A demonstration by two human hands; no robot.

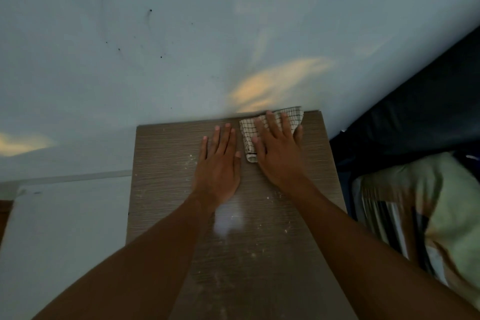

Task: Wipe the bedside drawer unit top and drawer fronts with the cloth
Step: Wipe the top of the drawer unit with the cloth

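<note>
Cloth folded, centre frame, at the far right corner of drawer unit top. Right hand presses it flat, fingers straight; left hand flat on the bare top just beside. Step: wiping top. Next, probably: drag through specks. Fronts not visible.

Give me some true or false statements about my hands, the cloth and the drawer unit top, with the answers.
1. The right hand lies flat on the folded cream checked cloth. True.
2. The left hand grips the cloth. False: it rests flat on the brown wood-grain top, beside the cloth.
3. The cloth sits at the top's near edge. False: it is at the far edge, by the pale wall.
4. Pale specks lie on the top. True.
</note>
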